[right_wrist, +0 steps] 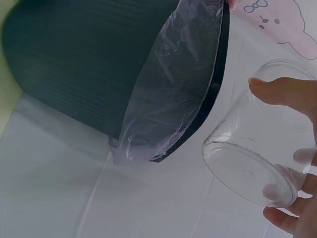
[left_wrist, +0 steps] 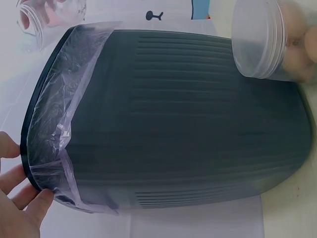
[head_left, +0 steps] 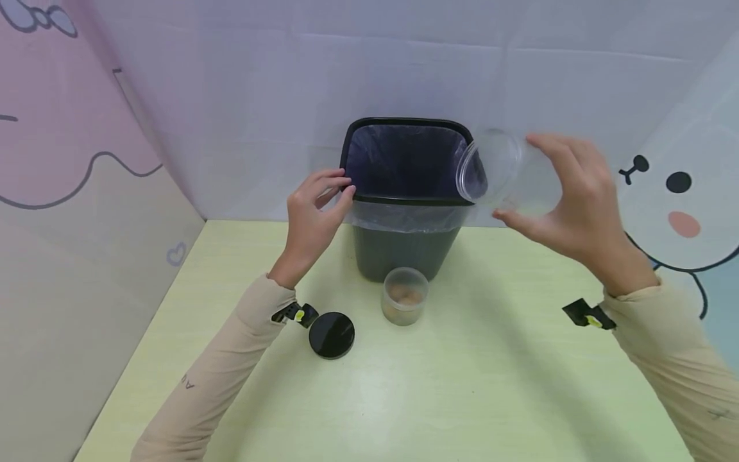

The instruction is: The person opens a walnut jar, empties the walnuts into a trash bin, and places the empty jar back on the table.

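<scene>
Left sleeve (head_left: 222, 369): small dark lettering (head_left: 187, 383), seemingly an A, the rest unclear.
Right sleeve (head_left: 672, 359): dark mark (head_left: 720, 414), too small to read.
Left wall (head_left: 86, 289): heart outline (head_left: 176, 254) near the counter's (head_left: 369, 410) far-left corner.

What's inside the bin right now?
A thin, see-through plastic bag lines the bin, folded over its rim. The depths look too dark to make out and the front wall hides the near inside, so I cannot tell whether anything lies at the bottom.
</scene>
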A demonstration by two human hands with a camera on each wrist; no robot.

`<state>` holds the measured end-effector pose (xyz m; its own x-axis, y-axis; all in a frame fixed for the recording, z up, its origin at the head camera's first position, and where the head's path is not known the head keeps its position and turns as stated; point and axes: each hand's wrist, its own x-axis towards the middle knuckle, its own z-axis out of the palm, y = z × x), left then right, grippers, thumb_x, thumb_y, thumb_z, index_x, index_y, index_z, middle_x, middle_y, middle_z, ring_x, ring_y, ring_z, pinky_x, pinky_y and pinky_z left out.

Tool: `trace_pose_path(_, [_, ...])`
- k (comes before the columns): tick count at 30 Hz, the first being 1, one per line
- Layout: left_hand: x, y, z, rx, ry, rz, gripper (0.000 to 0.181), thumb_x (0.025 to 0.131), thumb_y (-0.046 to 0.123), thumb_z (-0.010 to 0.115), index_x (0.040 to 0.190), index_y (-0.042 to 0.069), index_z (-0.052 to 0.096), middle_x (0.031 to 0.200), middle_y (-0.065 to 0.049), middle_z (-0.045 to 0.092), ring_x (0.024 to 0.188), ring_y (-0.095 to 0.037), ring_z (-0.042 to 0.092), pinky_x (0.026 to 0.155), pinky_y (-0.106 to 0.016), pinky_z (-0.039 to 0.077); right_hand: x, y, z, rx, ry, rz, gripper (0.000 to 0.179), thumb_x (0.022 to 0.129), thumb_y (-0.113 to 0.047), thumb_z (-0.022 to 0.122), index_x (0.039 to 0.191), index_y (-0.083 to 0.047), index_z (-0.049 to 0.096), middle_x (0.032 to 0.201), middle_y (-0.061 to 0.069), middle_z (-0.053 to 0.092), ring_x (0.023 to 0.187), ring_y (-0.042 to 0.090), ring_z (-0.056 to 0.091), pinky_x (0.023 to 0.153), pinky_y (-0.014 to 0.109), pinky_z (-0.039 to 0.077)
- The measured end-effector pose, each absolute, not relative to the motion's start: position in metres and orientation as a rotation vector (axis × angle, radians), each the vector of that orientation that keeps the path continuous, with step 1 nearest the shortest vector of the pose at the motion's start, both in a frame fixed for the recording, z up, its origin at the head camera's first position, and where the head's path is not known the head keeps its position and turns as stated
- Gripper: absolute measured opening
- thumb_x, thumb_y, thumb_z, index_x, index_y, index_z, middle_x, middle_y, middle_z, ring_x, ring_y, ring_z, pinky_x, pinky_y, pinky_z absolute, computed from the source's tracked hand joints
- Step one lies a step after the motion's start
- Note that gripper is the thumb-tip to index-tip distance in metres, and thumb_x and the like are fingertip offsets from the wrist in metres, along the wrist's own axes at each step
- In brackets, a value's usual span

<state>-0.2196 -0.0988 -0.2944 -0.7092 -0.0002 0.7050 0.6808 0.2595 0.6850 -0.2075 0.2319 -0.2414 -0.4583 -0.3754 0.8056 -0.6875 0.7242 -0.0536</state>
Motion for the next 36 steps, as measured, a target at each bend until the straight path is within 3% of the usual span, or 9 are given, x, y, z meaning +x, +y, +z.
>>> trace_pose_path(5, [-0.234, -0.102, -0.309, -0.632, -1.932, -1.501, 0.017, 0.086, -0.002, 0.065, 0.1, -0.012, 0.067, 0.113, -0.025, 0.059, 0.107, -0.029, 0.058, 0.093, -0.038, 0.05, -0.201, 0.238, -0.248, 0.77, -2.131, 0.579, 0.084, 0.057, -0.038, 0.079, 0.128, -0.001, 0.054, 0.122, 0.018, 0.058, 0.113, 0.037, 0.049, 0.096, 0.04, 0.038])
trace_pose_path(10, [-0.246, -0.105, -0.322, -0.633, -1.93, -1.497, 0.018, 0.087, 0.004, 0.067, 0.101, -0.008, 0.069, 0.114, -0.02, 0.06, 0.107, -0.021, 0.058, 0.092, -0.032, 0.05, -0.194, 0.242, -0.255, 0.703, -2.169, 0.691, 0.091, 0.045, -0.025, 0.087, 0.128, -0.004, 0.056, 0.121, 0.015, 0.058, 0.114, 0.03, 0.049, 0.096, 0.03, 0.037])
trace_pose_path(14, [-0.245, -0.107, -0.32, -0.636, -1.927, -1.489, 0.017, 0.087, 0.002, 0.066, 0.101, -0.008, 0.069, 0.114, -0.021, 0.06, 0.108, -0.023, 0.058, 0.092, -0.033, 0.05, -0.189, 0.241, -0.262, 0.63, -2.195, 0.762, 0.1, 0.036, -0.017, 0.092, 0.129, -0.008, 0.056, 0.119, 0.01, 0.059, 0.108, 0.021, 0.052, 0.09, 0.018, 0.036])
trace_pose_path(18, [-0.232, -0.104, -0.307, -0.644, -1.928, -1.488, 0.016, 0.086, -0.005, 0.064, 0.099, -0.013, 0.067, 0.112, -0.026, 0.059, 0.107, -0.032, 0.058, 0.092, -0.039, 0.05, -0.183, 0.24, -0.267, 0.618, -2.214, 0.83, 0.106, 0.031, -0.009, 0.094, 0.13, -0.009, 0.055, 0.122, 0.004, 0.059, 0.105, 0.009, 0.051, 0.084, 0.015, 0.037])
trace_pose_path(23, [-0.226, -0.104, -0.3, -0.65, -1.933, -1.492, 0.016, 0.085, -0.007, 0.063, 0.099, -0.017, 0.065, 0.111, -0.03, 0.058, 0.106, -0.036, 0.057, 0.091, -0.047, 0.05, -0.174, 0.235, -0.274, 0.606, -2.273, 0.906, 0.109, 0.031, -0.002, 0.095, 0.132, -0.008, 0.053, 0.123, 0.005, 0.058, 0.104, 0.004, 0.05, 0.085, 0.014, 0.038])
trace_pose_path(30, [-0.228, -0.105, -0.3, -0.648, -1.93, -1.516, 0.017, 0.086, -0.007, 0.062, 0.1, -0.017, 0.064, 0.112, -0.029, 0.057, 0.107, -0.036, 0.057, 0.09, -0.045, 0.05, -0.169, 0.228, -0.285, 0.67, -2.274, 1.048, 0.109, 0.035, 0.005, 0.093, 0.134, -0.008, 0.05, 0.122, 0.008, 0.06, 0.11, 0.01, 0.053, 0.094, 0.017, 0.04])
trace_pose_path(36, [-0.227, -0.106, -0.301, -0.637, -1.93, -1.508, 0.017, 0.086, -0.007, 0.062, 0.1, -0.017, 0.065, 0.113, -0.029, 0.057, 0.107, -0.036, 0.057, 0.09, -0.046, 0.05, -0.164, 0.221, -0.297, 0.738, -2.313, 1.223, 0.104, 0.044, 0.009, 0.091, 0.136, -0.01, 0.047, 0.126, 0.008, 0.058, 0.116, 0.016, 0.052, 0.095, 0.021, 0.04])
